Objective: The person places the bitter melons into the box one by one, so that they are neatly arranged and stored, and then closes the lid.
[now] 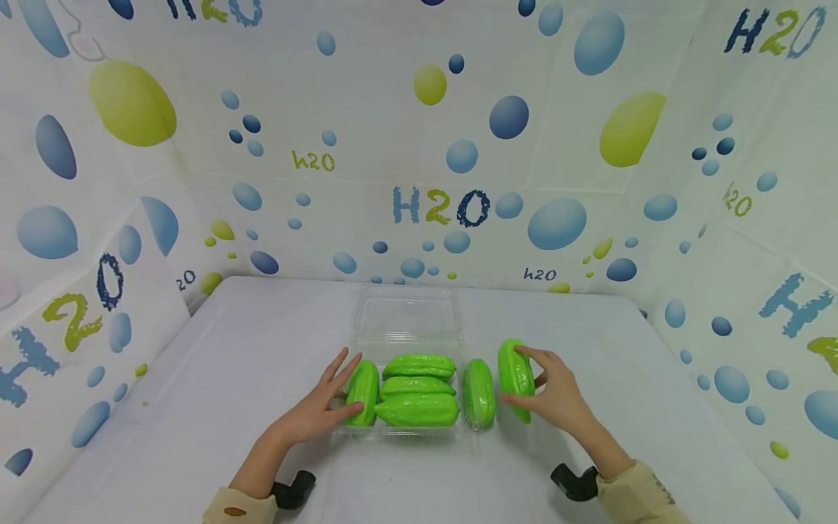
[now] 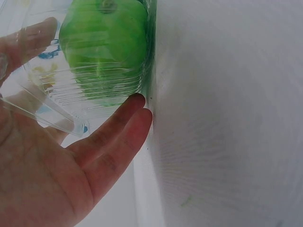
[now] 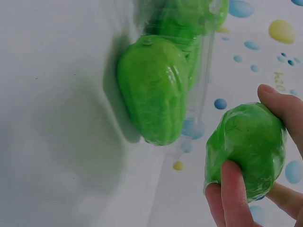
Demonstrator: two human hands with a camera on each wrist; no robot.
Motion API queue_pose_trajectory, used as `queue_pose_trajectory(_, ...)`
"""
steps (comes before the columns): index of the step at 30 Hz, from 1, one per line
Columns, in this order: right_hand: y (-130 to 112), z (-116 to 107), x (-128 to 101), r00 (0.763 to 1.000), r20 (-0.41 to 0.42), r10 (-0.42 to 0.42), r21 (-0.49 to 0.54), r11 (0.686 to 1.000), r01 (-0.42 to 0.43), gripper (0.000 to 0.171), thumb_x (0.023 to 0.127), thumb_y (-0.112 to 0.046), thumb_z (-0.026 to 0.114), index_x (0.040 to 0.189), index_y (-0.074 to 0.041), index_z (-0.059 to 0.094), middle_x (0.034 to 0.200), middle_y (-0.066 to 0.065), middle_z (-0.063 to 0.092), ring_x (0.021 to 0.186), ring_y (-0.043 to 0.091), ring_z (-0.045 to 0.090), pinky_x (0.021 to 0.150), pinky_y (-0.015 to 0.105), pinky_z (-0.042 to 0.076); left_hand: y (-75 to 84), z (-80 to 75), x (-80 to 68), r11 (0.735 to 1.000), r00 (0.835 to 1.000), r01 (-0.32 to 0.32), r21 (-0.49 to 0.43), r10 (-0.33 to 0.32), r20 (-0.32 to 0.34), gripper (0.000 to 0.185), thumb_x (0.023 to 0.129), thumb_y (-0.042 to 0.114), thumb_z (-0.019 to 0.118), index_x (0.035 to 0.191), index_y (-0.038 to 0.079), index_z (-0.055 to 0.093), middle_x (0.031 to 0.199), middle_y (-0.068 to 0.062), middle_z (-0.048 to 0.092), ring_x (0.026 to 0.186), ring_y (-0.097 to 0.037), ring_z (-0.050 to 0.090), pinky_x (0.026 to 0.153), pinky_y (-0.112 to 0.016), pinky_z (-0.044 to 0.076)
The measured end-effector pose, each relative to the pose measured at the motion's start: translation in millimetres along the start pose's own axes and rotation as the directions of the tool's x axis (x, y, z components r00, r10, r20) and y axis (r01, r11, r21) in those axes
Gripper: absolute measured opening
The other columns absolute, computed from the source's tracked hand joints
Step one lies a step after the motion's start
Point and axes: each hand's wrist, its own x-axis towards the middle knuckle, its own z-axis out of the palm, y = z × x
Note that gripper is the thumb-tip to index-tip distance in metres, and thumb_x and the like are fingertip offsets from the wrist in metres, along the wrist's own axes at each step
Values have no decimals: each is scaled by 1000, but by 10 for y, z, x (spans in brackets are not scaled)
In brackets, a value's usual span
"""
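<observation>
While the left hand (image 1: 325,407) lies with straight fingers against the left side of the clear plastic tray (image 1: 407,320) at lower centre of the head view, the right hand (image 1: 550,397) pinches a green ridged fruit (image 1: 516,375) just right of it, fingers and thumb curled round. Another loose fruit (image 1: 479,391) lies between that one and the tray, which already holds four. The step looks like filling the tray; the next move likely calls for a free slot, and little room shows
</observation>
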Motion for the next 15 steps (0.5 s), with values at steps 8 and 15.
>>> queue_pose_trajectory(8, -79, -24, 39, 999, -21, -27, 12, 1000, 27, 77, 64, -34, 83, 130, -11, 50, 122, 16, 49, 70, 15, 53, 58, 26, 46, -9, 2, 4, 1000, 1000, 4, 11, -4, 0, 73, 90, 25, 59, 147, 8, 16, 150, -20, -5, 132, -49, 8, 86, -60, 38)
queue_pose_trajectory(15, -196, -12, 69, 999, -19, -36, 28, 999, 36, 77, 64, -32, 83, 130, -12, 49, 123, 15, 49, 71, 14, 54, 58, 27, 46, -12, 4, 8, 1000, 1000, 7, -1, -7, -1, 73, 90, 23, 59, 147, 8, 15, 150, -20, -5, 131, -49, 10, 87, -62, 37)
